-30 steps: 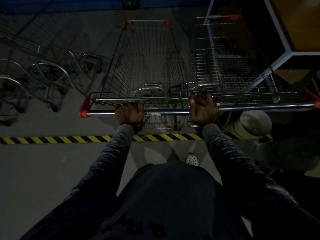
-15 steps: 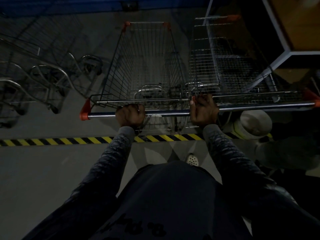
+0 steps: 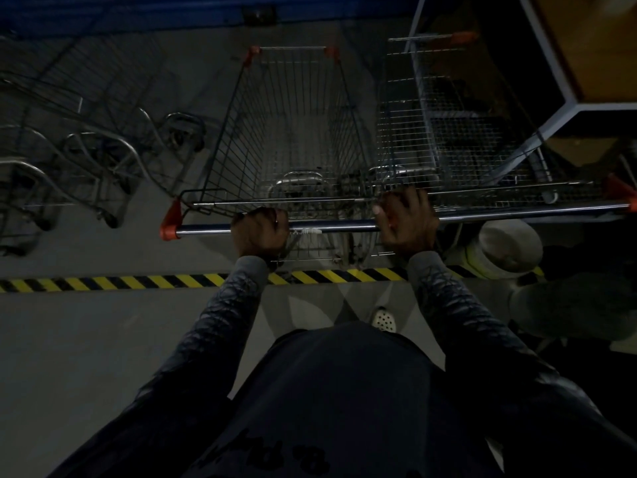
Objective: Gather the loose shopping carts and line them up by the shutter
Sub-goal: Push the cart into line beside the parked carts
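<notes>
Straight ahead of you, cart [image 3: 230, 139] stands with long axis pointing away, second cart [image 3: 448, 132] just beside on right; your left hand [image 3: 260, 233] and right hand [image 3: 407, 224] both curled round handle bar [image 3: 344, 226], equally near

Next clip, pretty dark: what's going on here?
A person stands behind the left cart and the right cart, which sit side by side. The left hand grips the left cart's handle bar. The right hand grips the bar's other end, about where the right cart's handle begins. Both baskets lie beyond the striped floor tape. Other carts stand to the left.
</notes>
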Action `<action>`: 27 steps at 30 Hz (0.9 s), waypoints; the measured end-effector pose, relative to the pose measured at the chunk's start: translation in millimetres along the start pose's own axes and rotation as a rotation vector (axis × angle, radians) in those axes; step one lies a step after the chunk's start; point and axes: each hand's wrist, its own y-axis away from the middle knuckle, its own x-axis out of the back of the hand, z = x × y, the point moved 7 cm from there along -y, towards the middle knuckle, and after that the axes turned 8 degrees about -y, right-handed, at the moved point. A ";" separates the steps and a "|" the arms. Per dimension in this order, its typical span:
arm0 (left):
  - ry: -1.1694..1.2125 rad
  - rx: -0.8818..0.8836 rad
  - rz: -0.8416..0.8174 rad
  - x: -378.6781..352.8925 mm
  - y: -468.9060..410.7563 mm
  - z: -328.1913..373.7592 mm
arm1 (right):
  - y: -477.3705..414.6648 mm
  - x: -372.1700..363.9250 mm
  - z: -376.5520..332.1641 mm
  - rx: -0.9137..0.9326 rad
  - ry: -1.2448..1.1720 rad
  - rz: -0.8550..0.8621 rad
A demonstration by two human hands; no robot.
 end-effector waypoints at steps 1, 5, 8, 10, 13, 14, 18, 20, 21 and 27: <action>-0.012 0.011 -0.035 -2.1 -0.3 -0.1 | -0.5 0.5 0.3 -0.015 0.000 -0.015; 0.011 0.116 -0.105 -5.4 -1.7 -3.4 | -0.2 3.2 0.5 -0.034 -0.008 -0.029; 0.043 0.182 -0.123 -6.6 -1.4 -7.8 | -0.6 5.8 -2.1 -0.014 -0.033 -0.020; 0.057 0.191 -0.128 -7.8 -0.5 -8.1 | -0.6 5.2 -1.8 -0.006 -0.054 -0.029; 0.047 0.192 -0.155 -10.7 -1.3 -7.8 | -0.9 2.1 -0.6 0.012 -0.053 -0.034; 0.039 0.186 -0.158 -11.9 -2.3 -7.9 | -1.0 1.9 -0.7 0.020 -0.051 -0.029; 0.029 0.160 -0.134 -9.7 -0.9 -4.8 | -1.6 5.0 -0.7 0.039 -0.050 -0.008; 0.028 0.160 -0.131 -9.7 0.2 -3.9 | -0.4 5.4 -0.7 0.037 -0.045 -0.010; 0.023 0.164 -0.141 -10.5 0.4 -3.8 | 0.7 5.8 -0.6 0.034 -0.038 -0.010; 0.008 0.173 -0.137 -11.8 0.4 -1.3 | 2.2 7.1 2.4 0.025 -0.004 -0.016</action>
